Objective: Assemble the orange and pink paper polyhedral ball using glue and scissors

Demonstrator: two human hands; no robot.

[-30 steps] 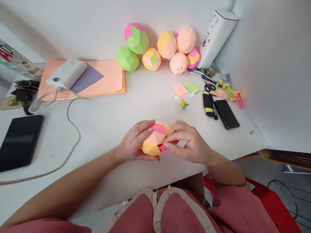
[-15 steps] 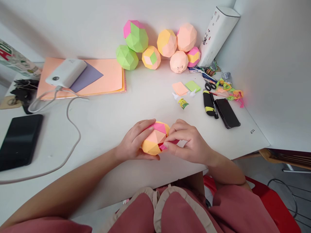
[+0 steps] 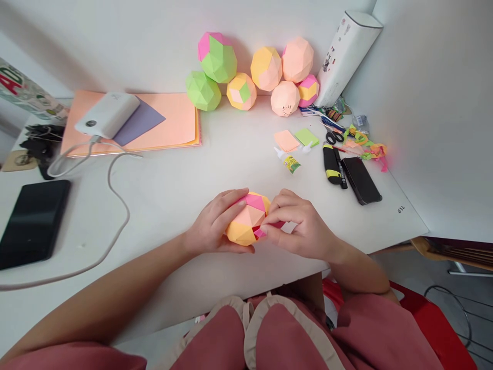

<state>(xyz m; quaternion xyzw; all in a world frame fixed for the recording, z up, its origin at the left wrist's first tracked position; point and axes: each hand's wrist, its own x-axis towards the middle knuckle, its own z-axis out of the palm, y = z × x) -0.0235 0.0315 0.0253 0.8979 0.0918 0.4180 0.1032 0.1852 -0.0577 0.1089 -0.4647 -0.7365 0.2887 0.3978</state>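
A folded paper ball [image 3: 252,215] in yellow, peach and pink is held over the front of the white desk. My left hand [image 3: 215,221] wraps round its left side, fingers on top and thumb underneath. At the ball's right side, my right hand [image 3: 300,223] pinches a pink paper flap [image 3: 260,233] between thumb and index finger. A dark pink gap shows beside that flap. The ball's underside and far right are hidden by my hands.
Several finished paper balls [image 3: 219,61] are stacked along the wall. A glue bottle [image 3: 289,161], peach sticky notes [image 3: 286,140], green notes [image 3: 307,136], scissors [image 3: 334,137], a cutter [image 3: 332,164] and a phone [image 3: 362,180] lie right. A power bank [image 3: 108,114] with cable sits left.
The view has shifted very slightly. Both hands keep their grip on the paper ball and flap, with hardly any finger movement.
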